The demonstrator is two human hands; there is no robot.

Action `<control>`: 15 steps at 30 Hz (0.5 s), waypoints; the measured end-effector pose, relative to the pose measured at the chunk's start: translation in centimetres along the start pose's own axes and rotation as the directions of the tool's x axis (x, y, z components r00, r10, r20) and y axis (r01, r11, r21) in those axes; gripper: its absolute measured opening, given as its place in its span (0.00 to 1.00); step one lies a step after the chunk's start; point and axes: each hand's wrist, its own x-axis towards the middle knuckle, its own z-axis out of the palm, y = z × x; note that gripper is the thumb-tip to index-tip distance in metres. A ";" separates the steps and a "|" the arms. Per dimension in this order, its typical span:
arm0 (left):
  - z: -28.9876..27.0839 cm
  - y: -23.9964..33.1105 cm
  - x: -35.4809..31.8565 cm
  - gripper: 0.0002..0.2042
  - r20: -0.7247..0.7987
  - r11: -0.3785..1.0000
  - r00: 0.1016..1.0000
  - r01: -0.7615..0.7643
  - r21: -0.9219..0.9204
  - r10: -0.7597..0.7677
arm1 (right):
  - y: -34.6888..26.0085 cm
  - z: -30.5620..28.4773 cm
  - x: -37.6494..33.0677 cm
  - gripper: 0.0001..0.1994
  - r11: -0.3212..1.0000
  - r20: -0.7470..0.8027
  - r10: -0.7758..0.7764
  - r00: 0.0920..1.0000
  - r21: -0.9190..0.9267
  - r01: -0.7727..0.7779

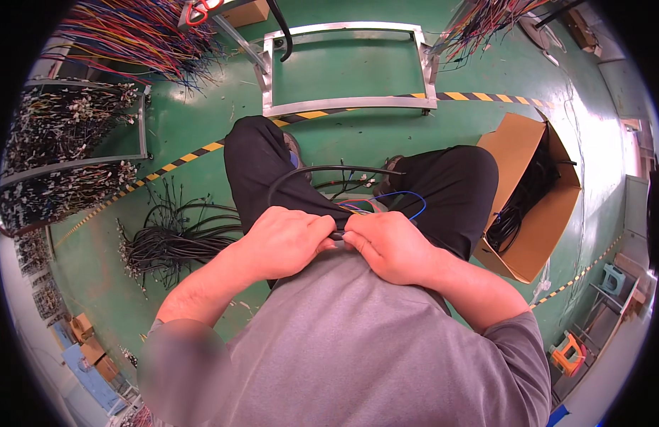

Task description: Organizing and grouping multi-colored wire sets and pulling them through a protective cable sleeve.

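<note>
Both hands meet in front of my lap, thumbs towards each other. My left hand [290, 240] is closed round a black cable [336, 171], which loops up over my thighs. Close beside it, my right hand [390, 245] pinches the same cable, and a short dark piece shows between the two hands. Thin blue, yellow and other coloured wires [412, 196] stick out just above my right hand. My fingers hide the exact spot where they grip the cable.
On the green floor at left lies a bundle of black cables [180, 238]. An open cardboard box [532, 192] with black cables stands at right. Ahead is a metal frame [351, 107]; coloured wires [144, 35] hang at far left, near racks of connector-ended wires [73, 121].
</note>
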 end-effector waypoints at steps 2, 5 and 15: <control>-0.1 -0.2 -0.2 0.11 -0.086 0.997 0.995 -0.054 0.060 0.059 | 1.2 0.2 0.1 0.10 0.970 0.061 -0.035 0.998 0.243 0.019; -1.7 -0.4 -0.6 0.12 -0.087 0.989 0.994 -0.049 0.139 0.062 | 2.7 -0.1 0.1 0.10 0.961 -0.030 -0.126 0.992 0.245 0.129; -2.7 0.5 -1.0 0.13 -0.027 0.977 0.995 -0.085 0.194 0.092 | 1.2 -0.4 1.2 0.11 0.958 0.192 -0.020 0.981 0.286 -0.036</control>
